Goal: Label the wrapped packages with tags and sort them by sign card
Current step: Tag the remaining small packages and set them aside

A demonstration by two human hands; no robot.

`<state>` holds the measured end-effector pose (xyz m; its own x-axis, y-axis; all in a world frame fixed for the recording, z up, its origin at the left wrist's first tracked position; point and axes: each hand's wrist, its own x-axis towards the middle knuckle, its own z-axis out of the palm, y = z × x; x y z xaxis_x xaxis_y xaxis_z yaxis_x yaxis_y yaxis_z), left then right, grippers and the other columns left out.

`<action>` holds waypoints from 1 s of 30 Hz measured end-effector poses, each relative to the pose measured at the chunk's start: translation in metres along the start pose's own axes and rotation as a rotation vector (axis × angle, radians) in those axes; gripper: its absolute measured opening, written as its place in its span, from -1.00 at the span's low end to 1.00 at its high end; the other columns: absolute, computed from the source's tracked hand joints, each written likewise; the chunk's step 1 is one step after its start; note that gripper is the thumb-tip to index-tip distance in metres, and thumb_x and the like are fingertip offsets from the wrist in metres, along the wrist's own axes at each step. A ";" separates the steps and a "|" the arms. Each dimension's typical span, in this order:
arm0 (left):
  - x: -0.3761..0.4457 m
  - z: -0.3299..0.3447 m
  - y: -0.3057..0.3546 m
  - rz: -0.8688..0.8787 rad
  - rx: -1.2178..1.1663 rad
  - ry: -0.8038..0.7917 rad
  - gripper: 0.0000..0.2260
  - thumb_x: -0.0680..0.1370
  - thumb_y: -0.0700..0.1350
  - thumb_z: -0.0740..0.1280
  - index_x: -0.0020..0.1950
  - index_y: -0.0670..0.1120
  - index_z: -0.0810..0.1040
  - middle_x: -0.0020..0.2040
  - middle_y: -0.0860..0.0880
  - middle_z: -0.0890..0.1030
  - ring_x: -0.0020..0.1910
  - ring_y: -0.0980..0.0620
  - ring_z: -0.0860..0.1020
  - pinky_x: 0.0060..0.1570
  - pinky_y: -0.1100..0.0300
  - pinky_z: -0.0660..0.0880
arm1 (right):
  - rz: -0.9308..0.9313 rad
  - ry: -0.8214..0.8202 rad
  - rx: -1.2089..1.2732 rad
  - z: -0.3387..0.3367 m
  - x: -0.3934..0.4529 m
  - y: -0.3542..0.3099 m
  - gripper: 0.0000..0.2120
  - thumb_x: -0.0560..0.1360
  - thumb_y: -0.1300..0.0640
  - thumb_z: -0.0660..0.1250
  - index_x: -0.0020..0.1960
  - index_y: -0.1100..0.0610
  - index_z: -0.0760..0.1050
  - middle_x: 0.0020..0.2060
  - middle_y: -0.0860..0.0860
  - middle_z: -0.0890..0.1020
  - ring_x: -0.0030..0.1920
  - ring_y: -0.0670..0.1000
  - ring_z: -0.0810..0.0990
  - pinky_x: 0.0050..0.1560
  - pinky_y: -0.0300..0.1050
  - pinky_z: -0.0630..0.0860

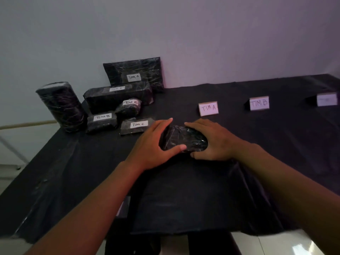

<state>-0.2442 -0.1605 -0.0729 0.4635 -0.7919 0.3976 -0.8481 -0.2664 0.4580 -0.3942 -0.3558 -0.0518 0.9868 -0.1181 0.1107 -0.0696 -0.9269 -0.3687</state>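
Both hands, left (153, 144) and right (213, 142), cupped and gripped a small black plastic-wrapped package (182, 138) on the black-draped tabletop (184, 199).

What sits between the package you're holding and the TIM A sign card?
Nothing: in the head view only bare black tablecloth lies between the small black wrapped package and the white TIM A sign card.

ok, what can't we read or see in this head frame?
- Third sign card, head view: lettering washed out and blurred.
- Package held by the left hand and right hand: any tag unseen; the hands cover its ends.
- Tall cylinder package: no tag on the visible side.
- Long box tag: too faint.
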 end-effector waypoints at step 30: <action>-0.158 -0.089 -0.032 -0.219 0.146 0.093 -0.63 0.51 0.15 0.34 0.20 -0.02 0.66 0.08 0.10 0.66 0.03 0.15 0.62 0.08 0.06 0.58 | -0.301 -0.056 0.140 0.077 0.028 -0.138 -0.46 0.44 -0.36 0.34 0.29 -0.08 0.58 0.22 -0.15 0.61 0.22 -0.11 0.55 0.29 -0.02 0.49</action>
<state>-0.2678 0.0219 -0.0799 0.6554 -0.6550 0.3760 -0.7503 -0.5075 0.4238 -0.3453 -0.2042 -0.0685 0.9668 0.1772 0.1842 0.2433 -0.8588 -0.4508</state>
